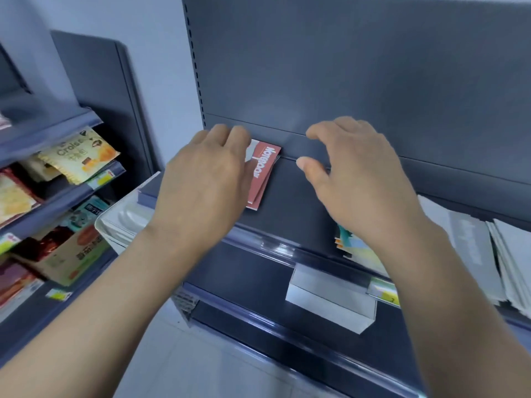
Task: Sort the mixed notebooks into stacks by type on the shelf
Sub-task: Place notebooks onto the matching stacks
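Observation:
A small stack of red notebooks (263, 173) with white lettering lies at the back left of the dark shelf (298, 202), against the back panel. My left hand (207, 182) rests flat on the stack's left part, fingers together. My right hand (359, 179) hovers to the right of the stack, fingers spread and curled, holding nothing. Under my right wrist lies a colourful notebook (349, 242) with teal and yellow patches, partly hidden. A heap of grey-white notebooks (482, 248) fills the shelf's right end.
A second shelving unit on the left holds snack packets (83, 153) and boxes (66, 254). A white tray (126, 222) sits by the shelf's left end. A metal divider (330, 300) lies on the lower shelf. Price-tag rails run along the shelf fronts.

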Tool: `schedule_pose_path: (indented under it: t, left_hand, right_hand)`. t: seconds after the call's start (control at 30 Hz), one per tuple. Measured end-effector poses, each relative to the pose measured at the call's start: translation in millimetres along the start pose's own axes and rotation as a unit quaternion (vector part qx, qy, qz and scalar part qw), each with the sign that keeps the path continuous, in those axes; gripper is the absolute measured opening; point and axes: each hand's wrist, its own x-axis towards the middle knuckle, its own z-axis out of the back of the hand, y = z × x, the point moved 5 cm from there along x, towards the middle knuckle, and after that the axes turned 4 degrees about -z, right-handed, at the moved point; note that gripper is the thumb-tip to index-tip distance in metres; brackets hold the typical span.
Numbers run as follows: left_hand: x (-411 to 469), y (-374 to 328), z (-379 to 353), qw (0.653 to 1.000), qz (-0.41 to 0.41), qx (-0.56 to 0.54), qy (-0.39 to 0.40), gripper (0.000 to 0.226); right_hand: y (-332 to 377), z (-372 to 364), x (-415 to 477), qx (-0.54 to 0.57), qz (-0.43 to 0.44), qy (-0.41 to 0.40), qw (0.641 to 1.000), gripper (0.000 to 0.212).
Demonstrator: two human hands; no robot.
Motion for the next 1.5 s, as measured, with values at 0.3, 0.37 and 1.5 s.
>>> schedule_pose_path:
  t: [0.3, 0.37, 1.5]
  left_hand:
    - [7, 55, -30, 0.998, 0.052, 0.004, 0.022, 0.019]
    - [15, 68, -43, 0.996, 0.078, 0.006, 0.040, 0.021]
    - [41, 235, -262, 0.873, 0.303, -0.140, 0.356, 0.024]
  right_hand:
    - [27, -35, 48, 0.021, 0.026, 0.014, 0.999, 0.033]
    - [24, -46, 62, 0.023, 0.023, 0.017, 0.999, 0.032]
    - [21, -208, 165, 0.002, -0.209, 0.127, 0.970, 0.027]
